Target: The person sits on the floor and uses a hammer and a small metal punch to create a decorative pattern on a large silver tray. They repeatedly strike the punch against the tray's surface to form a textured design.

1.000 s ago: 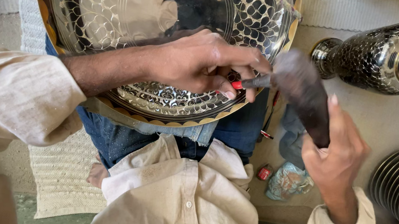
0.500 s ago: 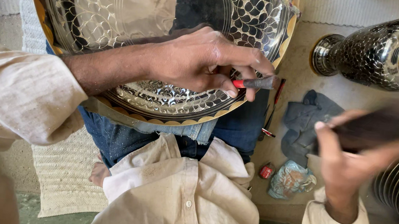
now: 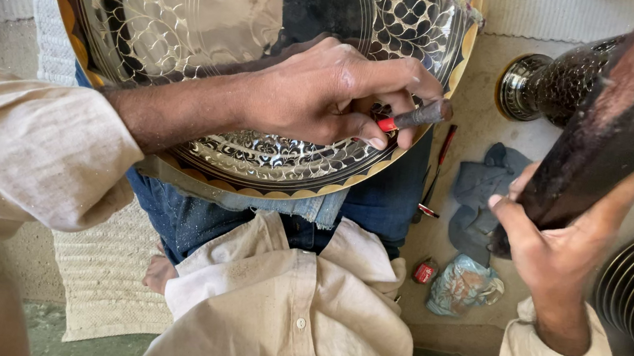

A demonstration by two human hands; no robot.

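While the engraved tray (image 3: pixel 188 36) rests on the lap:
Left hand (image 3: pixel 329 93): fingers pinch chisel (image 3: pixel 416 116) against rim.
Right hand (image 3: pixel 564 246): fingers clenched around raised mallet (image 3: pixel 625 106).

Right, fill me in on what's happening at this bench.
A person is working on a large engraved metal plate propped on their lap. The left hand rests on the plate and pinches a small chisel with its tip near the rim. The right hand grips a dark wooden mallet, raised off to the side. An ornate metal vase lies on the floor, with crumpled cloths nearby.
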